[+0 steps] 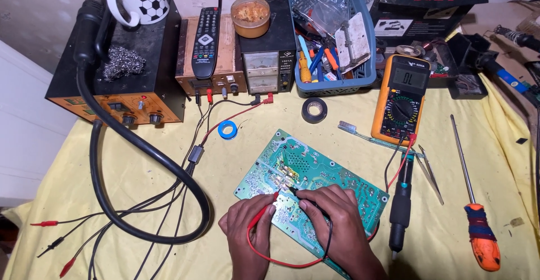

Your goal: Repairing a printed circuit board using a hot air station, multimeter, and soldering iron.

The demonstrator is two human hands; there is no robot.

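We work at a table [140, 173] draped in yellow cloth; at its back left sits an orange-and-black rework station [121, 66] whose thick black hose [140, 156] loops across the cloth; beside it stand a wooden-topped supply box [211, 61] carrying a remote control [206, 34], a black power supply [266, 61] and a blue basket [332, 38] crammed with tools. Near the middle lies the green circuit board [320, 173], tilted diagonally, its near half under our hands. To the right rests an orange multimeter [400, 97], its red and black leads running down to us; further right lie a black soldering iron [400, 207], an orange-handled screwdriver [475, 201] and steel tweezers [430, 170]. Our left hand [247, 232] is closed around the red probe [264, 210], tip on the board; our right hand [337, 218] pinches the black probe [301, 194], tip just beside the red one. Smaller still are a black tape roll [314, 110] and a blue tape roll [228, 129] behind the board.
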